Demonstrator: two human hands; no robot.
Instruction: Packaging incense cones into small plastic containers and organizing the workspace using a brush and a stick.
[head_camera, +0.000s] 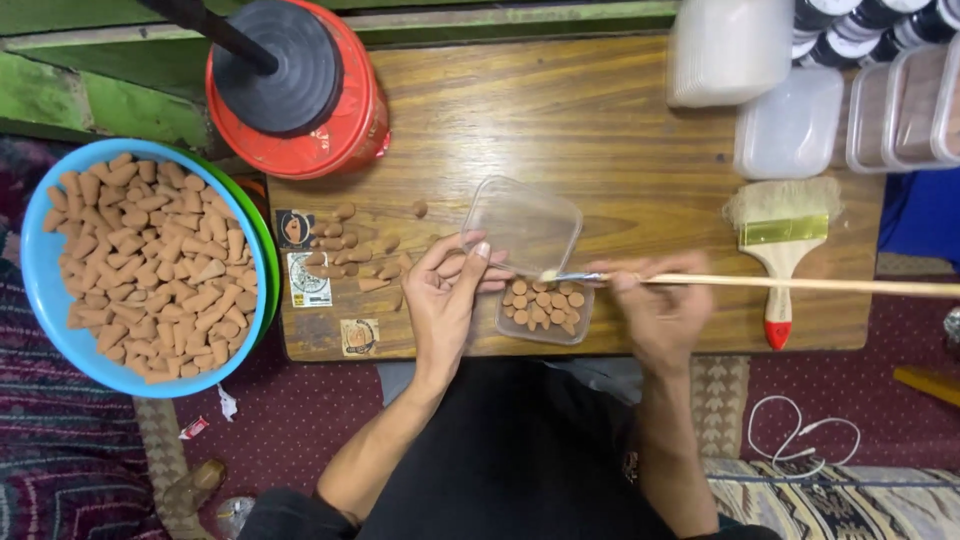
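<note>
Clear lid (522, 226) pinched in left hand (445, 300), thin brush (760, 283) gripped in right hand (655, 305), tip above tub of brown cones (543, 308)

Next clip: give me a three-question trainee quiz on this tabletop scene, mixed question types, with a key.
1. True or false: the right hand holds the wide flat brush with the red handle tip.
2. Multiple choice: the small clear tub of brown cones sits A) inside the blue bowl, B) on the wooden table between the hands, C) on the red tin.
3. Fill in: the left hand touches a clear plastic ____.

Key
1. False; it holds a long thin brush, and the wide one lies on the table.
2. B
3. lid
</note>
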